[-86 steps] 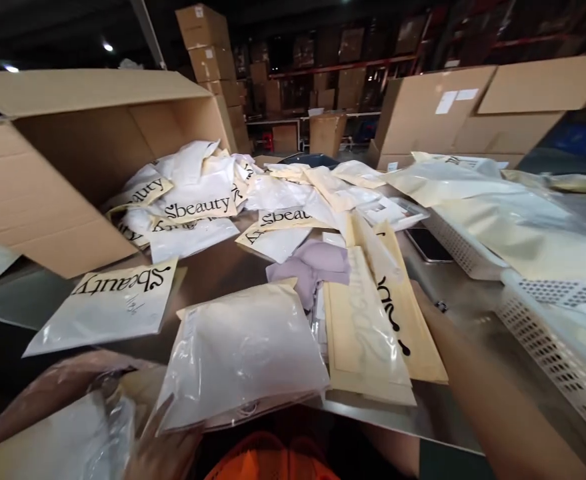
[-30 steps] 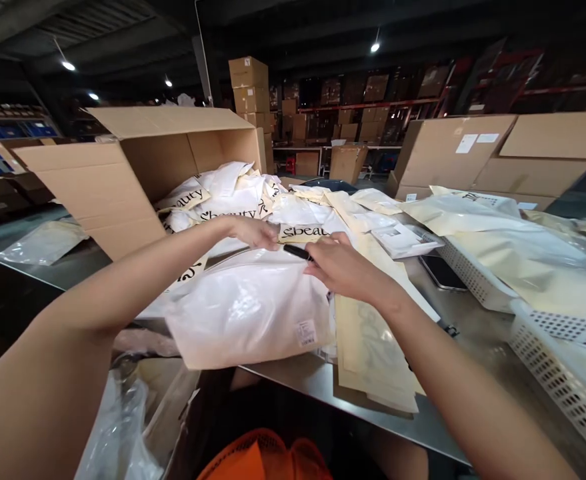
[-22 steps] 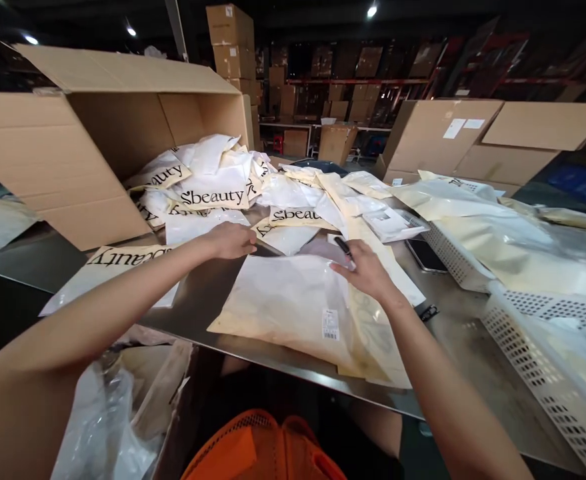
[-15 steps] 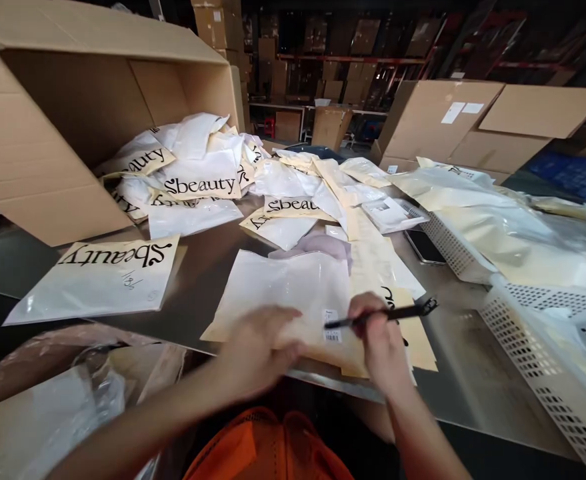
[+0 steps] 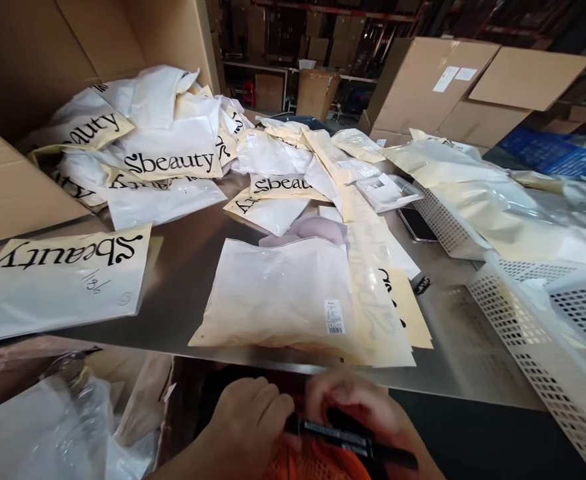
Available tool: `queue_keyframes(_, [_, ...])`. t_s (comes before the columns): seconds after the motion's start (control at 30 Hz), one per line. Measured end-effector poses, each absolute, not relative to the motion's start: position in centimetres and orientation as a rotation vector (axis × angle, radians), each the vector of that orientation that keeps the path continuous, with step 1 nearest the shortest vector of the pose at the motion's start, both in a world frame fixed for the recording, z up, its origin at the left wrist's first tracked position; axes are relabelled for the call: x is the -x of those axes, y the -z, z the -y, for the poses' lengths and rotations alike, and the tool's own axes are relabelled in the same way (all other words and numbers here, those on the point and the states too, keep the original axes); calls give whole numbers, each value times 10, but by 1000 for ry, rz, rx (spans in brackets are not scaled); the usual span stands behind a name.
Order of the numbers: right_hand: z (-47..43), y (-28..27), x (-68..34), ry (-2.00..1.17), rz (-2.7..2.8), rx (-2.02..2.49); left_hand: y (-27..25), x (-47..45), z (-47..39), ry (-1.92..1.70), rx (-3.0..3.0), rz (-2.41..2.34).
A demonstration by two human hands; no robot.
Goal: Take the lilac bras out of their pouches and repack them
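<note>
My left hand (image 5: 250,423) is closed on one end of a black marker pen (image 5: 333,437), just below the table's front edge. The pen slants down to the right. My right hand (image 5: 357,400) curls round it from the other side, with a second dark piece partly hidden by its fingers. Motion blurs the right fingers. Beyond the hands, a filled white plastic bag (image 5: 277,287) with a cream lower edge lies flat on the table. It carries a white barcode label (image 5: 335,317) near its right side. Neither hand touches this bag.
An open cardboard box (image 5: 17,180) lies at the left, white packages (image 5: 173,143) spilling out. A handwritten-on package (image 5: 67,287) sits left. White perforated baskets (image 5: 517,360) stand right, near a phone (image 5: 417,225). A box of plastic (image 5: 47,427) is below the table edge.
Both hands have left the white bag and drawn back below the table edge, bringing the pen with them. The left hand now grips the pen too. The view has shifted.
</note>
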State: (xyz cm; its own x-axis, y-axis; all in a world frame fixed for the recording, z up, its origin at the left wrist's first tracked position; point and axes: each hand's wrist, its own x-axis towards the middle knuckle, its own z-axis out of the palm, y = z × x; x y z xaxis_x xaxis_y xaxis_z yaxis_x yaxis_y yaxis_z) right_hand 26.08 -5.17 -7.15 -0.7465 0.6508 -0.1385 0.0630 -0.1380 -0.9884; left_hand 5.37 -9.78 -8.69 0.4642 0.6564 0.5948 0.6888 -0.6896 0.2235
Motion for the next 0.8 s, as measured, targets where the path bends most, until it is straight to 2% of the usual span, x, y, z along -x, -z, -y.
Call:
queue_keyframes(0.07, [52,72,-247,-1909,1664,747,92,-60,100,1076,2669,1331])
queue_keyframes(0.17, [57,57,-240,-1698,1637,663,101,-67,104,869,2857,1416])
queue_keyframes(0.23, [52,40,-251,-1582,1430,585,103,-63,107,801,2946,1425])
queue_keyframes(0.37, [9,4,-261,-1218,864,552,97,-42,93,1085,2661,1505])
queue_keyframes(0.43, [-23,0,-241,-1323,793,635,96,-36,74,1040,2524,1508])
queue_keyframes(0.5, [-55,10,-211,-1520,925,762,102,-35,53,858,2479,1559])
queue_keyframes(0.53, [-71,21,-197,-1520,1022,847,109,-36,45,778,2466,1603])
queue_keyframes(0.63, [-107,61,-181,-1336,1315,1119,135,-40,35,672,2447,1734])
queue_keyframes(0.8, [-117,102,-209,-1085,1418,1245,159,-42,49,787,2421,1788])
